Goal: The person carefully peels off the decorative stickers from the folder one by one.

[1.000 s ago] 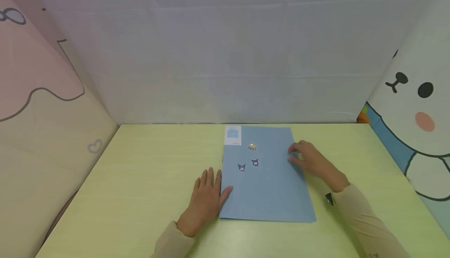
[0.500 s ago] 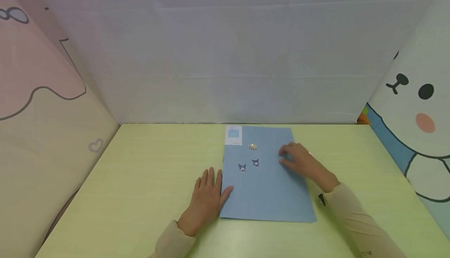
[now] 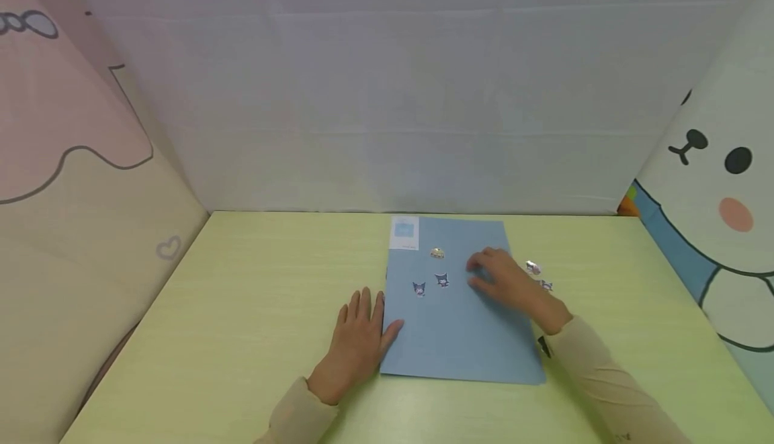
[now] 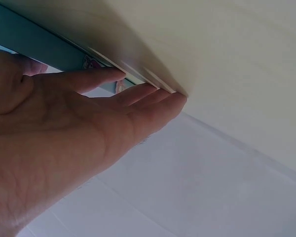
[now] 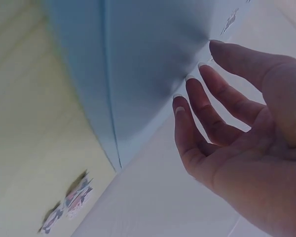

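Right hand (image 3: 506, 280) has slid left over the blue folder (image 3: 459, 344), fingers parted, seemingly empty; left hand (image 3: 355, 338) lies flat. Arranging, I judge: next, pinch the cartoon sticker (image 3: 443, 280) left of the fingertips.

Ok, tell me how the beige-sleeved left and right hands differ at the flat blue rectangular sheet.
The left hand has straight fingers; the right hand has bent fingers. The left hand is at the left edge of the blue rectangular sheet, thumb over it; the right hand is over the right side. Both have beige sleeves.
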`<state>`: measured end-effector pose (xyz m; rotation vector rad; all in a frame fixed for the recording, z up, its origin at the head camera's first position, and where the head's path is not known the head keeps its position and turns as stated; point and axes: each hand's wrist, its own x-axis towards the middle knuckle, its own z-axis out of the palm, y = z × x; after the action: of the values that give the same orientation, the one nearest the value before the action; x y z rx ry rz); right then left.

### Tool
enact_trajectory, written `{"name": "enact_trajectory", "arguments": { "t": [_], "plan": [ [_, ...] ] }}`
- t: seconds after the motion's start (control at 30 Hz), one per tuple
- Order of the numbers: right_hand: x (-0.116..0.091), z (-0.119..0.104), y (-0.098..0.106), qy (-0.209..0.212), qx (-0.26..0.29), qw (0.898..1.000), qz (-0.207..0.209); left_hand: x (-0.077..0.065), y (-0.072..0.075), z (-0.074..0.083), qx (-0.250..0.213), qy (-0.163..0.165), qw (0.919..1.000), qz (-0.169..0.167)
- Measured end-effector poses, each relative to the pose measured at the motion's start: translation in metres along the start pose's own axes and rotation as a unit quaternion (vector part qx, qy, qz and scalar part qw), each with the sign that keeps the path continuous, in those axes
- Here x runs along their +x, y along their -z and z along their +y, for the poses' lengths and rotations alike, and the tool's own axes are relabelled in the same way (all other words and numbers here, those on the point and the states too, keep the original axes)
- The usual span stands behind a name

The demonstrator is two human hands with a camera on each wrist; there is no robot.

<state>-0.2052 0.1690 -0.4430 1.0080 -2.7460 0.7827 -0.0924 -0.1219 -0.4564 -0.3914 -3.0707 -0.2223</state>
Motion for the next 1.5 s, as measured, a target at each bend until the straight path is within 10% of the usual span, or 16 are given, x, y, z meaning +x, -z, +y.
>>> {"name": "enact_trajectory", "arguments": {
  "t": [1.5],
  "plan": [
    [0.018,-0.033,-0.024,-0.004,0.025,1.000,-0.015,0.000,0.000,0.002,0.008,0.005,0.9999,-0.004]
  ]
}}
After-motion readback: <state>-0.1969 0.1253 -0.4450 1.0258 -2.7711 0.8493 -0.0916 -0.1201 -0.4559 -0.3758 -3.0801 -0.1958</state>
